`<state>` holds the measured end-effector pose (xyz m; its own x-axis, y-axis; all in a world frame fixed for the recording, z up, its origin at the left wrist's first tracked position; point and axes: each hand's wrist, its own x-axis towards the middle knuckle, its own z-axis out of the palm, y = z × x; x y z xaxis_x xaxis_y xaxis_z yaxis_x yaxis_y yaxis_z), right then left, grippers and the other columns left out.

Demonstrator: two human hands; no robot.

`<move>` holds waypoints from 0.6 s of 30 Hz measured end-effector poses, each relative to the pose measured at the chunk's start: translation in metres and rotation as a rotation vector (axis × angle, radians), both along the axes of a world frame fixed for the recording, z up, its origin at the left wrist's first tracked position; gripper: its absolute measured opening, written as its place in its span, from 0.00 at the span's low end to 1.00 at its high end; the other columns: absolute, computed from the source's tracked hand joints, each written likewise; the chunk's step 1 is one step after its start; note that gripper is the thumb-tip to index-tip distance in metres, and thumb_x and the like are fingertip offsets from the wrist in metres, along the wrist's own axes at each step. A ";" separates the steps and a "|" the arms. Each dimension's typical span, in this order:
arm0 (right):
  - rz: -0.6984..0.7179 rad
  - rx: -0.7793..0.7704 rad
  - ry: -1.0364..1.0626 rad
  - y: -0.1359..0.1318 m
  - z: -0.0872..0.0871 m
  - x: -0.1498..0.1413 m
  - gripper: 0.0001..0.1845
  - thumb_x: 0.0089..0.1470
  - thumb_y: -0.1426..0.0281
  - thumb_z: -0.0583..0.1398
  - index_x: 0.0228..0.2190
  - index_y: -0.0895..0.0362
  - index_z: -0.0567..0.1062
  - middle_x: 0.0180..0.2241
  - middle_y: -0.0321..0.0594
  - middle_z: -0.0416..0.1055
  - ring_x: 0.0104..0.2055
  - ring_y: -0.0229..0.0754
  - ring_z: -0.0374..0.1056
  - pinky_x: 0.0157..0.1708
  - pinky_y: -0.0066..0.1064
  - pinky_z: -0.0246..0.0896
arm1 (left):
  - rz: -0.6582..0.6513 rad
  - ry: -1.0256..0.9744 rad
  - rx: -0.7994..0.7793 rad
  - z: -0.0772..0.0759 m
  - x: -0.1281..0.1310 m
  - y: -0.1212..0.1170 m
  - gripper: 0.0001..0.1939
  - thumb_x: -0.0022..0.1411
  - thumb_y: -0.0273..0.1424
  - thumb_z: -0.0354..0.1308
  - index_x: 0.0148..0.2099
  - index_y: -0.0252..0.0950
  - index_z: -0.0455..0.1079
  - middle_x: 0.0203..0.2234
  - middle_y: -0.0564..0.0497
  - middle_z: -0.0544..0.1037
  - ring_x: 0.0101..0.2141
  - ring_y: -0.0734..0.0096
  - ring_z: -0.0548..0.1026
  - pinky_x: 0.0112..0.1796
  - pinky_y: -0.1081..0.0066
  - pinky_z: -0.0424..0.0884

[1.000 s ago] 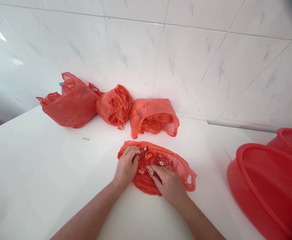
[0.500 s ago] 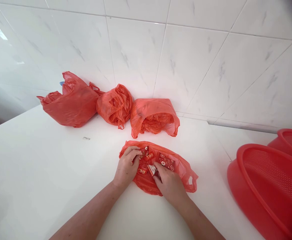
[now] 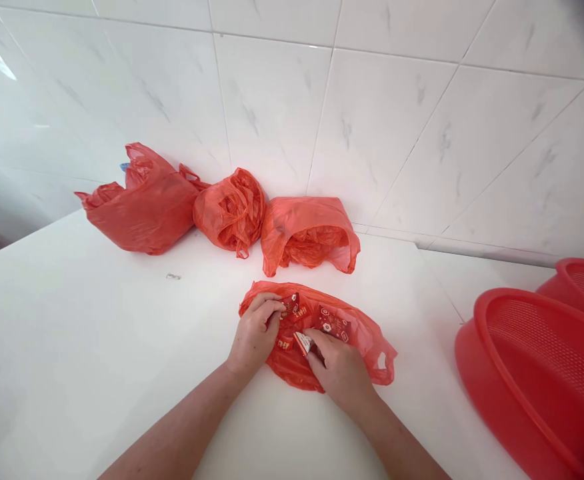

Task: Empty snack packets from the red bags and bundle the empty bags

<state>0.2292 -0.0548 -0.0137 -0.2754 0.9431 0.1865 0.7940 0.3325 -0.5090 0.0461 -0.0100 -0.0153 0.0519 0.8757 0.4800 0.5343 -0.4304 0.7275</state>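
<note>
A thin red plastic bag (image 3: 296,379) lies spread open on the white tabletop, with several small red packets in it. My left hand (image 3: 255,330) is closed at the bag's left side, thumb and fingers pinching a dark red packet (image 3: 292,304) with pale markings. Between the thumb and fingers of my right hand (image 3: 341,368) is a small red-and-white packet (image 3: 303,343), its white side showing. Another patterned red packet (image 3: 333,323) lies just beyond my right fingers. A red packet (image 3: 285,345) with yellowish lettering rests between the hands.
Along the tiled wall stand three more red plastic bags: a full one (image 3: 145,217), a bunched one (image 3: 229,213) and an open-mouthed one (image 3: 312,213). Red perforated baskets (image 3: 487,360) are at the right. A small clear scrap (image 3: 173,277) lies left of the bags.
The red-and-white packet in my right hand has turned slightly. My left hand stays in place, and the bags and baskets have not moved.
</note>
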 end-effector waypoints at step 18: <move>-0.012 0.261 -0.084 -0.002 0.001 0.000 0.13 0.51 0.76 0.52 0.33 0.56 0.75 0.21 0.34 0.70 0.22 0.35 0.64 0.22 0.27 0.54 | -0.017 0.004 0.009 -0.001 0.000 -0.001 0.10 0.62 0.24 0.48 0.38 0.39 0.70 0.42 0.47 0.72 0.42 0.68 0.72 0.43 0.65 0.72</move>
<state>0.2295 -0.0564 -0.0128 -0.2890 0.8695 0.4005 0.8347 0.4337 -0.3394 0.0465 -0.0107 -0.0166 0.0686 0.8702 0.4878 0.5302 -0.4460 0.7211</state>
